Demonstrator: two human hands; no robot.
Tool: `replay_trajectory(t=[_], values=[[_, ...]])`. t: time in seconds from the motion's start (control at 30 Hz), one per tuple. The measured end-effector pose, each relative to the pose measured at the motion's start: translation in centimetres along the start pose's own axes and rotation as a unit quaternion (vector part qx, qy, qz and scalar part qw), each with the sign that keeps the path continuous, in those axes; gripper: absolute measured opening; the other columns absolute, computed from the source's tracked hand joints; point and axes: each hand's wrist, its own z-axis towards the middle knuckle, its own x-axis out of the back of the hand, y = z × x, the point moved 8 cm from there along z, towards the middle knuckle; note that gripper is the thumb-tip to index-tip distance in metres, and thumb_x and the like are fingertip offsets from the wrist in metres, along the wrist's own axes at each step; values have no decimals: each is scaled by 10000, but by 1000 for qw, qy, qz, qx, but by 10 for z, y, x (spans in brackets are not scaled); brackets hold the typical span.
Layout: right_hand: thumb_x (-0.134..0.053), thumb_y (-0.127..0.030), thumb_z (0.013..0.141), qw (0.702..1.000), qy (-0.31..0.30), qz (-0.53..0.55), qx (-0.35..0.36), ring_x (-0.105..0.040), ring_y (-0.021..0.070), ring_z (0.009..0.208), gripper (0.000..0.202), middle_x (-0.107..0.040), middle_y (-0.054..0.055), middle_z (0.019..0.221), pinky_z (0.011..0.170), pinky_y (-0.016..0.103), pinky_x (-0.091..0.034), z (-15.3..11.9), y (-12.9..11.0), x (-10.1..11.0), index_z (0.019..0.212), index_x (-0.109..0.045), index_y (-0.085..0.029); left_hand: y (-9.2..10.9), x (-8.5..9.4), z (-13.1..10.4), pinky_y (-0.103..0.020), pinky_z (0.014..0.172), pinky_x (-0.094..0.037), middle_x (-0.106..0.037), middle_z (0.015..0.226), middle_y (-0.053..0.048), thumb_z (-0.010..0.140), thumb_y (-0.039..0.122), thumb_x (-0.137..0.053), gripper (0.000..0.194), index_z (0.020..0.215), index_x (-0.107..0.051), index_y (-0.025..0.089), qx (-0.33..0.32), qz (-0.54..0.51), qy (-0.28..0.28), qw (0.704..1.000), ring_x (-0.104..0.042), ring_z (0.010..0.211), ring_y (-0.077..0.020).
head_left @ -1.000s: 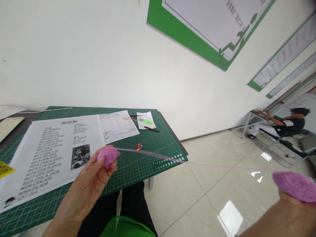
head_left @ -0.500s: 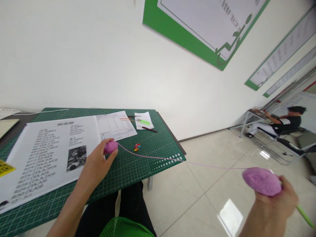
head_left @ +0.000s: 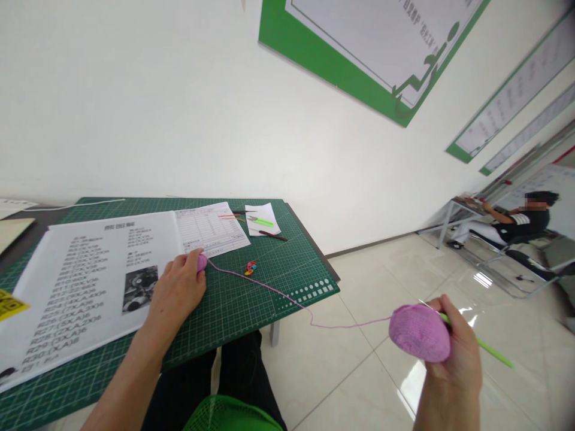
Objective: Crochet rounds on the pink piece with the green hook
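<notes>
My left hand [head_left: 180, 288] is closed over a small pink yarn ball [head_left: 202, 262] on the green cutting mat [head_left: 233, 299], covering most of it. A pink strand [head_left: 269, 287] runs from the ball over the mat's edge, sagging, to a rounded pink crocheted piece [head_left: 418, 333]. That piece is in my right hand [head_left: 456, 347], out over the floor, together with a green-handled crochet hook [head_left: 494, 353]. Several small coloured clips [head_left: 250, 268] lie on the mat to the right of my left hand.
Printed sheets [head_left: 99, 257] cover the mat's left part. Green-handled snips [head_left: 260, 221] rest on white paper, with a dark red tool [head_left: 273, 236] beside them. A green mesh item [head_left: 231, 416] is by my lap. A person [head_left: 521, 221] sits at a far table.
My right hand has come left and closer with the crocheted piece, and the strand now hangs slack. My left hand has turned over the ball and moved slightly left.
</notes>
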Motion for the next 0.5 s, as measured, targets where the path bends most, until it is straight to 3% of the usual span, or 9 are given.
replay_trajectory(t=[0.17, 0.33, 0.5], values=[[-788, -407, 613, 999, -33, -15, -10, -538, 102, 448, 303, -590, -57, 532, 455, 239, -445, -10, -4, -8, 604, -587, -180, 2, 2, -3, -497, 804, -556, -626, 1262, -102, 897, 284, -625, 348, 1232, -583, 200, 2, -6, 29, 1000, -655, 1005, -281], [-823, -417, 573, 998, -58, -25, -22, -558, 114, 480, 334, -581, -44, 508, 463, 231, -449, -20, 3, -21, 558, -594, -175, 8, 23, -9, -508, 820, -549, -614, 1283, -104, 896, 285, -626, 357, 1240, -579, 205, 7, -68, 102, 992, -646, 1028, -289], [-805, -424, 625, 994, -97, -23, -45, -563, 115, 496, 338, -583, -30, 512, 484, 230, -447, -31, 16, -39, 547, -595, -170, 16, 48, -45, -527, 856, -527, -598, 1311, -107, 901, 290, -616, 358, 1248, -575, 215, 42, -196, 156, 967, -627, 1067, -298]])
